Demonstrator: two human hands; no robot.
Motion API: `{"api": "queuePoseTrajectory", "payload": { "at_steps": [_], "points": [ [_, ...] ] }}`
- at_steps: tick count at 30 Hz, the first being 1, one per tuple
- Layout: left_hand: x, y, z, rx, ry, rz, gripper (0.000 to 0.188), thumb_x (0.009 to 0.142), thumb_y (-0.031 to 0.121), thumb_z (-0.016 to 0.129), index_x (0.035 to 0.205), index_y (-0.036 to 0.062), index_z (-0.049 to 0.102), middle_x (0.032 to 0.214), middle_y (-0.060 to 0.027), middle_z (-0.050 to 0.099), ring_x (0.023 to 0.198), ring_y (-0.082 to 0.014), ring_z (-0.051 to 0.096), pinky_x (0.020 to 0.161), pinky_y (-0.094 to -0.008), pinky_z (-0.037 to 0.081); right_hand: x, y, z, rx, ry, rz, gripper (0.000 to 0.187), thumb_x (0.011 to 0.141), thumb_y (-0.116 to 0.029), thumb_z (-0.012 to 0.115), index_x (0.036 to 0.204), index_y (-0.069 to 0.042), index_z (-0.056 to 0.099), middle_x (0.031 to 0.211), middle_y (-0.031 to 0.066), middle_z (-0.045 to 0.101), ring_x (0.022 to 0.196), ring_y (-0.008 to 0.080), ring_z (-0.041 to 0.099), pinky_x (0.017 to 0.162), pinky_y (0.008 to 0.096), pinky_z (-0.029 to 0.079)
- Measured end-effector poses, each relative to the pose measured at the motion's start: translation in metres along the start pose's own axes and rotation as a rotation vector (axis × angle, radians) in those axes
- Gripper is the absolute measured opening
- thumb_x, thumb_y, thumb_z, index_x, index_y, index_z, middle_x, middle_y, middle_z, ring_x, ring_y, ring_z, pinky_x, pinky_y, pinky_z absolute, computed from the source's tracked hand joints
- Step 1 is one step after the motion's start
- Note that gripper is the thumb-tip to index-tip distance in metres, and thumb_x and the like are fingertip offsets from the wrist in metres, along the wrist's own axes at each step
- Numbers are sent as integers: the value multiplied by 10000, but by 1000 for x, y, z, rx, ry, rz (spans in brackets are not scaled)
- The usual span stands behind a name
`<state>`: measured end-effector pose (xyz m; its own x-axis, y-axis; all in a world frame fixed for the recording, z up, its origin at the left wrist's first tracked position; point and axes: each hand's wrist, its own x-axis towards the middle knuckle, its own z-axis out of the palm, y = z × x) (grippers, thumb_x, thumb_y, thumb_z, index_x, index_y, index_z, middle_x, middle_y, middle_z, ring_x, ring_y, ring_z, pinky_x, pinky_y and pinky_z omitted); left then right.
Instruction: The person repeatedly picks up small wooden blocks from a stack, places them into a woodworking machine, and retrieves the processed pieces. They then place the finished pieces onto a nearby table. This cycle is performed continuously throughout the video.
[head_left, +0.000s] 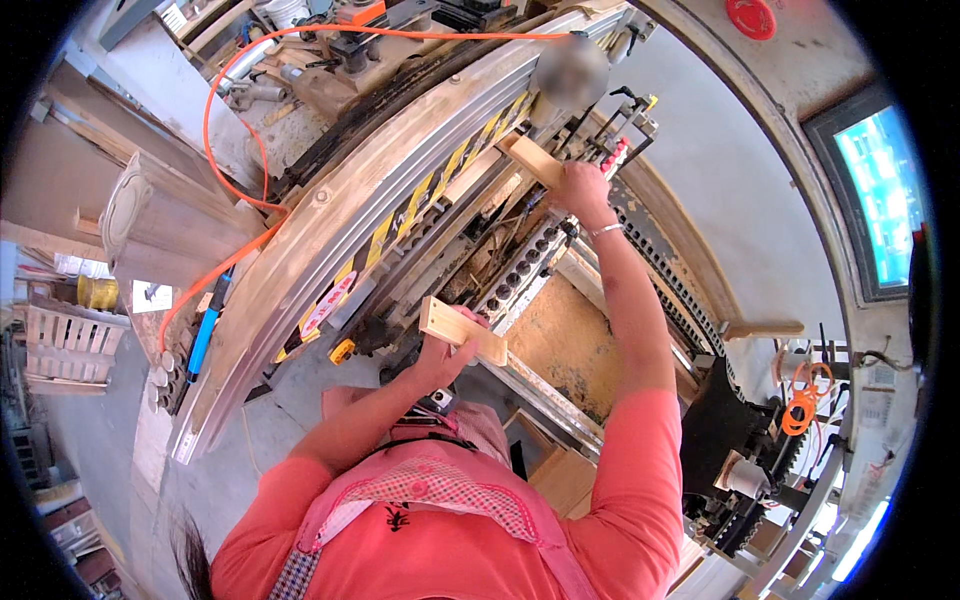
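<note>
My left hand (447, 362) is closed round a short, pale wooden block (462, 330), held just above the near end of the machine. Its fingers wrap over the middle of the block. Farther away, my right hand (583, 192), with a bracelet on its wrist, grips one end of a second wooden block (533, 159). That block's far end lies at the machine's bed (480, 250), near a longer wooden strip (470, 180). A row of round black pads (522, 268) runs between my two hands. The fingertips of the right hand are partly hidden.
A curved metal rail (345, 200) with yellow-black striped tape borders the machine on the left. An orange hose (206, 120) loops over it. Sawdust covers a panel (565, 340) beneath my right arm. At right are a lit screen (880, 190) and a red button (751, 17).
</note>
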<state>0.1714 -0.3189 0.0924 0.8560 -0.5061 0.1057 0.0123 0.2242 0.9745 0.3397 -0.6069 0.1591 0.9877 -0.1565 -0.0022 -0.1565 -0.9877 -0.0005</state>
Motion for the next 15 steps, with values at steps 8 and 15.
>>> {"api": "queuePoseTrajectory", "payload": {
  "at_steps": [8,15],
  "points": [
    [-1,-1,1,-71,-2,-59,326,804,-15,498,1105,21,379,1025,-118,521,956,-160,515,847,-320,423,30,4,31,55,22,37,394,562,-317,751,810,-32,641,850,142,646,845,302,604,833,355,457],
    [-1,-10,-4,-2,-40,-63,313,829,56,470,1121,50,360,1077,-172,515,1014,-228,515,910,-383,402,19,10,25,85,80,-44,431,678,-409,703,860,-31,602,815,139,643,879,288,592,782,387,480]
  ]
}}
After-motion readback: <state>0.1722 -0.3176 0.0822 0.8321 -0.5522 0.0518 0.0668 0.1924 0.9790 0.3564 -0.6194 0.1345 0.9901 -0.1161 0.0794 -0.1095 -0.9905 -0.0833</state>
